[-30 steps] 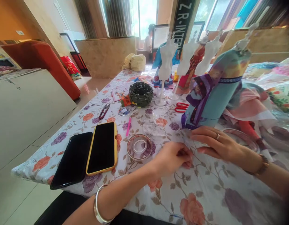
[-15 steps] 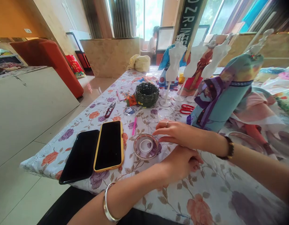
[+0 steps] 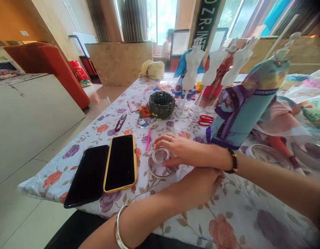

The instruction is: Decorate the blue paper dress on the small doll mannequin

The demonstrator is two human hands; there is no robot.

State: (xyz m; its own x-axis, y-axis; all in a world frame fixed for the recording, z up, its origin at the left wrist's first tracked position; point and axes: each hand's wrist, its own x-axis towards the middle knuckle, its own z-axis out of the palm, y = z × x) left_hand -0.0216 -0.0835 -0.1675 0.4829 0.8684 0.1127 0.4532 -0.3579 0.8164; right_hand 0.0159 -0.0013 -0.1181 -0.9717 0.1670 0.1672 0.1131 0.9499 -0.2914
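Note:
My right hand (image 3: 174,148), with a ring and a beaded bracelet, reaches in from the right over a round clear dish (image 3: 162,176) with a reddish-brown rim. Its thumb and fingers close around a small white ring-shaped piece (image 3: 160,156), which sits tilted over the dish. My left hand (image 3: 208,181) lies below the right wrist, its fingers curled in. The right forearm partly covers it, and whatever the left fingers may hold is hidden. A pink pen-like stick (image 3: 148,140) lies just left of the right fingertips.
Two phones, one black (image 3: 88,176) and one yellow-cased (image 3: 120,162), lie left of the dish. Thread snips (image 3: 120,122), a dark woven basket (image 3: 162,105) and red-handled scissors (image 3: 206,120) are farther back. White dress forms (image 3: 193,65) and a blue-clad figure (image 3: 255,110) stand at right.
My right hand has moved left over the dish and closed on the small white ring, which is now tilted. A gridded sheet beside the dish is now out of sight. The left hand stays curled.

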